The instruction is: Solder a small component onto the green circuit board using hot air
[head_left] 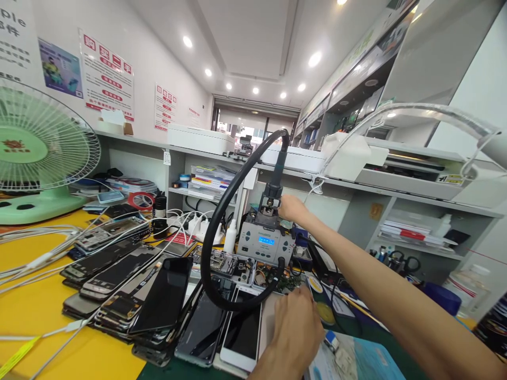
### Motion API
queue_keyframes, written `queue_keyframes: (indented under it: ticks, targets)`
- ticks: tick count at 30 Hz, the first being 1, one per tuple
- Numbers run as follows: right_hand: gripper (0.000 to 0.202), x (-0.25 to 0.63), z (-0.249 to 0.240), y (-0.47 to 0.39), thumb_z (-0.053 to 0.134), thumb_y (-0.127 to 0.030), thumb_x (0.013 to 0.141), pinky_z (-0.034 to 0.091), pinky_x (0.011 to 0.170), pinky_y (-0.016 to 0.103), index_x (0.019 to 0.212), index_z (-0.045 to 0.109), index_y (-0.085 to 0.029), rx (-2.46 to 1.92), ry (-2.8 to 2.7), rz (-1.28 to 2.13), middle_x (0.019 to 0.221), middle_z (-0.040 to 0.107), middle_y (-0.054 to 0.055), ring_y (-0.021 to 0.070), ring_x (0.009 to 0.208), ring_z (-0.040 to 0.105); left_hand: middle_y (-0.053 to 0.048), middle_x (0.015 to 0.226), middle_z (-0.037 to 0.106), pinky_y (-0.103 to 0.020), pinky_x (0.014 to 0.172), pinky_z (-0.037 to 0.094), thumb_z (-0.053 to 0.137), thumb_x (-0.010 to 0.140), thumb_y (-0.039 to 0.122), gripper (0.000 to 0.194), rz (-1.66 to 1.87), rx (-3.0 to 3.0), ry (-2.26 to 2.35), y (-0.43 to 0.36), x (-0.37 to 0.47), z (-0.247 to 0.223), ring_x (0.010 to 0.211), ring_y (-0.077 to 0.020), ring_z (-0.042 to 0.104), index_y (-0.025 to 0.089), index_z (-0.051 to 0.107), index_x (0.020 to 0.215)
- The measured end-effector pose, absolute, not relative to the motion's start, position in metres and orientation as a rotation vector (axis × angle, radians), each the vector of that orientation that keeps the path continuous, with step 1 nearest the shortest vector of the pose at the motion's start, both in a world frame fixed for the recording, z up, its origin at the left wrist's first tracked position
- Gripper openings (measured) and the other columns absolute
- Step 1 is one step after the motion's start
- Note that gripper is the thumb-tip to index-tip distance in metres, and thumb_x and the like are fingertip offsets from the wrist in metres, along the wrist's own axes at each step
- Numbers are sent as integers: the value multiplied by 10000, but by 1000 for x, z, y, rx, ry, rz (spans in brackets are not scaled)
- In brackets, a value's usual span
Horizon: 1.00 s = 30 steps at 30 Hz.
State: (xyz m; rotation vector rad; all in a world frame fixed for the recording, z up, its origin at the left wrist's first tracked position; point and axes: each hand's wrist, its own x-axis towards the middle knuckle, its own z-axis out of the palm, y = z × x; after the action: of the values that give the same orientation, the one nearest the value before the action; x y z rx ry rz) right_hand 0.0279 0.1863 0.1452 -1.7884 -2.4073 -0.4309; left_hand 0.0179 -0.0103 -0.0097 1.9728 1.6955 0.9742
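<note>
My left hand point(297, 324), curled with its fingertips hidden beneath it, rests at the bench's middle, beside a white-framed phone point(242, 330) and over the edge of a pale flat panel point(268, 322). My right hand point(293, 208) reaches far forward, closed against the side of the hot air gun point(278, 171); what its fingers hold, if anything, is hidden. The gun stands upright in its holder on top of a grey rework station point(266, 243) with a lit blue display. A thick black hose point(209, 227) loops from the gun down to the station's front.
Stacked phone screens and parts point(114, 285) cover the left side, with white cables point(43, 258) across the yellow mat. A green fan point(35, 148) stands far left. A white bottle point(230, 237) stands beside the station. Circuit boards point(279, 279) lie before it; a clear bottle point(469, 285) is at right.
</note>
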Motion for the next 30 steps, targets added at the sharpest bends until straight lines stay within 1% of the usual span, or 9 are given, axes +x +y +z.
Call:
queue_keyframes:
  ticks: [9, 16, 20, 24, 25, 26, 27, 29, 30]
  targets:
    - [317, 25, 144, 187, 664, -308, 984, 581, 880, 449, 1269, 630, -173, -1778, -2397, -394, 1285, 649, 110, 260, 1063, 678, -112, 1022, 771, -364, 743, 489, 488, 901, 226, 239, 969, 1976, 1694, -9, 19, -12, 931, -304, 733, 184, 687, 1026]
    - [315, 32, 145, 183, 667, -305, 983, 579, 885, 446, 1266, 633, -172, -1767, -2363, -279, 1290, 647, 114, 261, 1068, 676, -108, 1010, 772, -345, 730, 480, 481, 898, 199, 239, 968, 1980, 1698, -11, 19, -10, 911, -289, 733, 185, 691, 1011]
    - [326, 38, 148, 178, 665, -305, 984, 575, 895, 463, 1280, 624, -175, -1727, -2321, -117, 1303, 640, 111, 267, 1082, 671, -101, 996, 774, -326, 715, 466, 481, 906, 197, 227, 986, 1995, 1694, -10, 18, -12, 893, -269, 734, 191, 687, 1001]
    - [319, 58, 153, 161, 674, -305, 978, 581, 878, 445, 1261, 634, -164, -1659, -2270, 199, 1280, 650, 111, 264, 1063, 678, -80, 988, 774, -306, 696, 441, 488, 912, 191, 201, 1008, 2003, 1693, -8, 18, -15, 890, -248, 729, 202, 680, 970]
    - [305, 66, 153, 154, 673, -305, 978, 586, 860, 428, 1243, 641, -156, -1633, -2255, 307, 1256, 659, 112, 255, 1037, 686, -77, 987, 773, -305, 691, 436, 491, 913, 195, 195, 1012, 2003, 1693, -8, 18, -16, 891, -247, 728, 202, 678, 967]
    - [254, 76, 153, 146, 643, -322, 997, 595, 833, 402, 1204, 662, -177, -1604, -2241, 426, 1229, 675, 93, 234, 988, 691, -75, 987, 772, -305, 687, 431, 495, 914, 199, 189, 1015, 2005, 1693, -8, 18, -16, 889, -246, 727, 202, 676, 967]
    - [269, 88, 152, 136, 651, -340, 990, 605, 770, 386, 1178, 665, -148, -1565, -2224, 552, 1152, 692, 65, 233, 922, 704, -73, 986, 771, -305, 683, 425, 499, 914, 205, 183, 1016, 2007, 1693, -8, 18, -15, 886, -246, 726, 202, 675, 966]
    - [243, 112, 149, 115, 619, -364, 1011, 581, 616, 291, 1108, 663, -145, -1469, -2182, 822, 975, 702, 41, 147, 711, 676, -67, 978, 772, -307, 670, 414, 501, 915, 210, 180, 1018, 2012, 1690, -8, 18, -15, 873, -245, 726, 206, 674, 967]
    - [263, 125, 146, 104, 598, -393, 1019, 526, 513, 238, 1059, 664, -142, -1410, -2154, 958, 862, 679, 8, 107, 583, 615, -63, 975, 772, -308, 664, 408, 500, 915, 208, 180, 1017, 2017, 1687, -9, 19, -14, 867, -244, 726, 209, 673, 964]
